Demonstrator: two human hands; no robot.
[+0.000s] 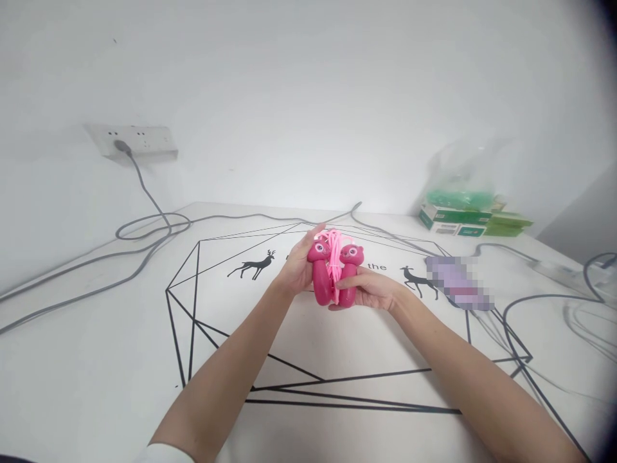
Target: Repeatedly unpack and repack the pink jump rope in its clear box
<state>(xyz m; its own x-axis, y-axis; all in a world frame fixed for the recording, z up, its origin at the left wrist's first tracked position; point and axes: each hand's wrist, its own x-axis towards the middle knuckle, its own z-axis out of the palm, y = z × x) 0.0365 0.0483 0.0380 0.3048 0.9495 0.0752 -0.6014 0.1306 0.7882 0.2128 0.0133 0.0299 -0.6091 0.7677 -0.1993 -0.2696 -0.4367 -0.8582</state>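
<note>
Head view, left to right: outlet panel (152, 143) on the wall at upper left, black plug (122, 147) in it, gray cable (143, 180) dropping to the white tabletop (87, 386) and looping there. White cuff (166, 453) at bottom left edge. Black deer print (253, 264) left of center. Left hand (299, 267) at frame center, curled around the outer side of the left handle (322, 276), dark pink with a big-eyed animal head. Pink cord (333, 257) sits bundled between the handles, upright. Right handle (349, 280) matches; right hand (373, 288) wraps it from the right, one digit crossing its front to the cord. Both handles look held clear of the tabletop. Second deer print (420, 281) right of center, then a pixelated purple item (457, 283), identity unclear. Green-and-white boxes (448, 217) at right against the wall, translucent bag (463, 177) on top.
</note>
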